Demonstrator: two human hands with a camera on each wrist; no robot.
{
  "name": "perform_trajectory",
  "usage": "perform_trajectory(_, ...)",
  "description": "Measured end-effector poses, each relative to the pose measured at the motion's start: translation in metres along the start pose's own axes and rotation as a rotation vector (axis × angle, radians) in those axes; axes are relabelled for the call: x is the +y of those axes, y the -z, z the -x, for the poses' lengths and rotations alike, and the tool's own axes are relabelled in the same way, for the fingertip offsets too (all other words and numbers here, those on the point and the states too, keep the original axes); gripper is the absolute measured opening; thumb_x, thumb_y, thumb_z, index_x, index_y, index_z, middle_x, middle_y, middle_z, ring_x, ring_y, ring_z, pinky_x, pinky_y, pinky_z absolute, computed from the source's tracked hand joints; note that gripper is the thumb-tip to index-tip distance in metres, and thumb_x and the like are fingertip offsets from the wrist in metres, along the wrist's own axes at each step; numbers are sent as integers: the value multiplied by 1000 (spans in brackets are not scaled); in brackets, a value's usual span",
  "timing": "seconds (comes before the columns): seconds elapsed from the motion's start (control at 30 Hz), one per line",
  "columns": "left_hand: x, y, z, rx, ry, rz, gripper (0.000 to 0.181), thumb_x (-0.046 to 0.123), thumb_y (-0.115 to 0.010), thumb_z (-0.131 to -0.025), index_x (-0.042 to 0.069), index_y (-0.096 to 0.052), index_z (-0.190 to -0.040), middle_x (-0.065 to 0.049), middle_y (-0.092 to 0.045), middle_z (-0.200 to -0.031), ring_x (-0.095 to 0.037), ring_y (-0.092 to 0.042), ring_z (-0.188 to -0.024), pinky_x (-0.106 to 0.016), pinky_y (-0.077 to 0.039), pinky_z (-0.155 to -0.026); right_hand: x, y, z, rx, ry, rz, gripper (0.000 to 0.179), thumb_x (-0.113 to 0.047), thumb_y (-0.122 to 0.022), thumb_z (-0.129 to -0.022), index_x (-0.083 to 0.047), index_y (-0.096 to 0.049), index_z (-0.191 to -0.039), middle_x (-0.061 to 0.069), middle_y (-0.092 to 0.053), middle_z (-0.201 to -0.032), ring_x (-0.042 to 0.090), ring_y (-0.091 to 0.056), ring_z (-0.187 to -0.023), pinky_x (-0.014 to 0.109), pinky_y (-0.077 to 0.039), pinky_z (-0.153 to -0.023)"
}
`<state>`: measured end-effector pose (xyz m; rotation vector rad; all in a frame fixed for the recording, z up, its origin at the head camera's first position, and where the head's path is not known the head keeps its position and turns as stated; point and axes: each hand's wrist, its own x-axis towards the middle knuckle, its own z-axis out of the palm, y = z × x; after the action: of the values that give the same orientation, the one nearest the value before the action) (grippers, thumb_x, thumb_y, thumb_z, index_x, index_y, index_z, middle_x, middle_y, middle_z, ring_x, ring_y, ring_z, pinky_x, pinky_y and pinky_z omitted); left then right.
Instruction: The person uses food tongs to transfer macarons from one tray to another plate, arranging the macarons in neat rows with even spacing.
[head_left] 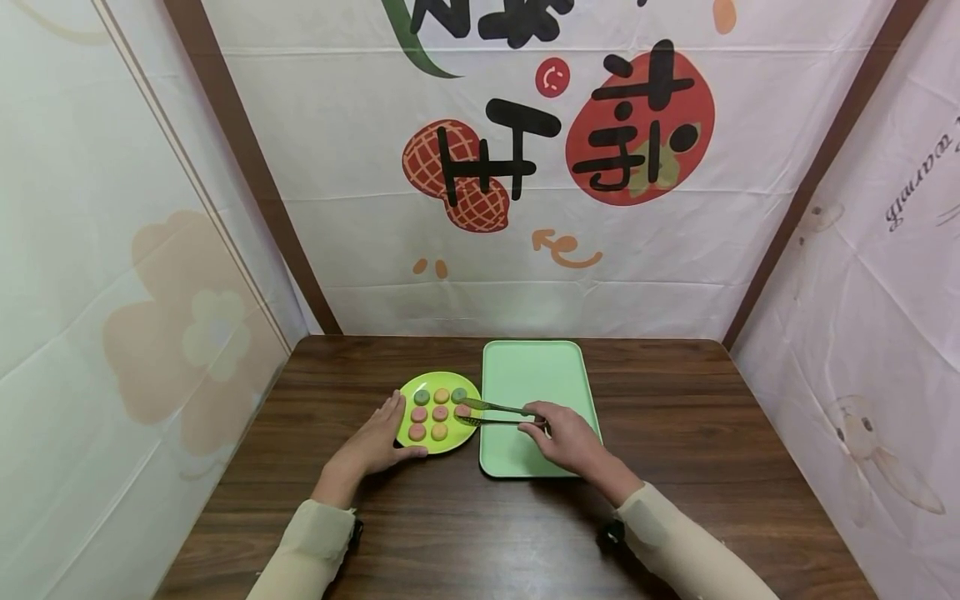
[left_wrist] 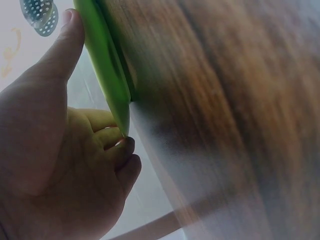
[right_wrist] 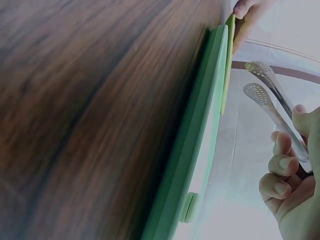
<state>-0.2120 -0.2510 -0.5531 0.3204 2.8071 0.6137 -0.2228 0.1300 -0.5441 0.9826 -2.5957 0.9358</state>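
A yellow-green plate (head_left: 467,437) bears several macarons (head_left: 440,413) in green, pink and yellow. My left hand (head_left: 375,437) holds the plate's left rim, its thumb at the near side and its fingers along the far left; the left wrist view shows the fingers (left_wrist: 120,152) bent at the edge. My right hand (head_left: 566,437) grips metal tongs (head_left: 498,407) with perforated ends, which stand apart over the plate's right side. Between those ends appears a pink macaron (head_left: 462,411); contact cannot be told. In the right wrist view the tongs (right_wrist: 277,107) look raised above the plate.
A light green tray (head_left: 532,367) lies right of the plate, under my right hand. A small rounded green thing (right_wrist: 189,207) shows on the tray in the right wrist view. The dark wooden table (head_left: 480,533) ends at a printed cloth wall (head_left: 360,275) behind.
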Motion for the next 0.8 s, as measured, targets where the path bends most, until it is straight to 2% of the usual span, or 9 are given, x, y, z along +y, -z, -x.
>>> perform_trajectory(0.23,1,1,1,7,-4,7,122,66,-74,-94,-7,-11,-169,-27,-5,-177,-44,-12,-164,-59,-18,-132,5,5,7,29,-2,4,27,-24,-76,-103,-5,-75,-123,-4,-73,-95,3,-61,-74,28,-55,-64)
perform_trajectory(0.57,1,1,3,10,1,4,122,65,-75,-93,-8,-12,-168,-28,-6,-177,-44,-13,-164,-59,-19,-132,11,18,14,20,-83,10,30,-26,-74,-105,-4,-75,-125,-6,-72,-97,4,-62,-77,29,-57,-67)
perform_trajectory(0.8,1,1,3,10,1,9,122,66,-75,-93,-7,-12,-169,-27,-6,-177,-45,-13,-163,-59,-19,-132,15,25,20,47,-101,12,29,-23,-77,-103,-5,-75,-125,-8,-72,-92,1,-58,-73,27,-54,-65)
